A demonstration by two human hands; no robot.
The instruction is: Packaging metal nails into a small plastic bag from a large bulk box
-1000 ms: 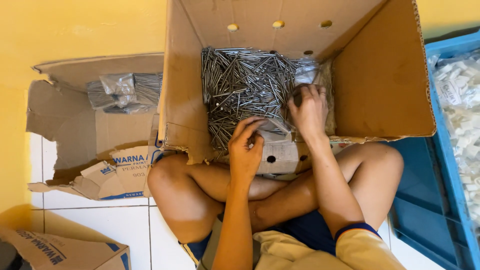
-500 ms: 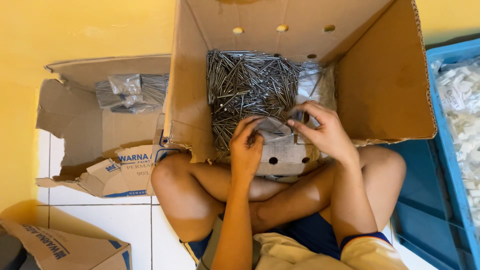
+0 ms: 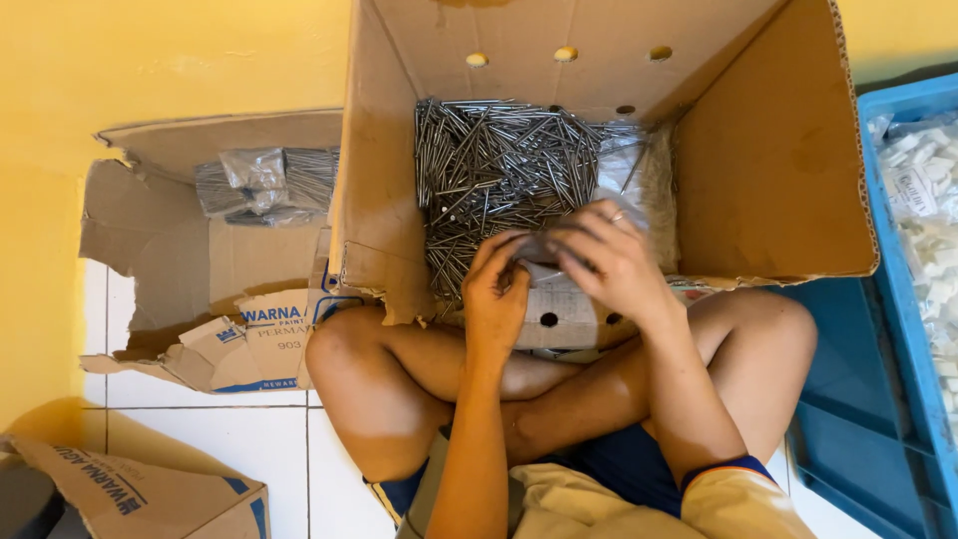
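Over the near edge of a large cardboard box (image 3: 768,150), both hands are brought together above the crossed bare legs of a seated person. A small clear plastic bag (image 3: 544,250) is pinched between them: the left hand (image 3: 494,294) has its fingers curled and pressed together on the bag's left edge, while the right hand (image 3: 609,260) is laid over the bag from the right with its fingers bent down onto it. Whether anything is inside the bag cannot be told, since it is mostly hidden by the fingers.

Just beyond the hands, a heap of loose steel nails (image 3: 499,170) is piled inside the box — long, grey, lying in all directions against the left and back walls. Crumpled clear plastic (image 3: 624,160) is seen beside the heap on its right. A folded-down flap (image 3: 564,314) with round holes lies under the hands, resting against the legs.

To the left of the box, on a torn flattened carton (image 3: 200,279), several filled bags of nails (image 3: 264,185) are stacked together, well apart from the hands. At the right edge, a blue plastic crate (image 3: 898,319) is seen, with a bag of small white parts (image 3: 923,210) lying in it. White floor tiles (image 3: 200,439) show at the lower left — partly covered by another cardboard piece (image 3: 130,499).
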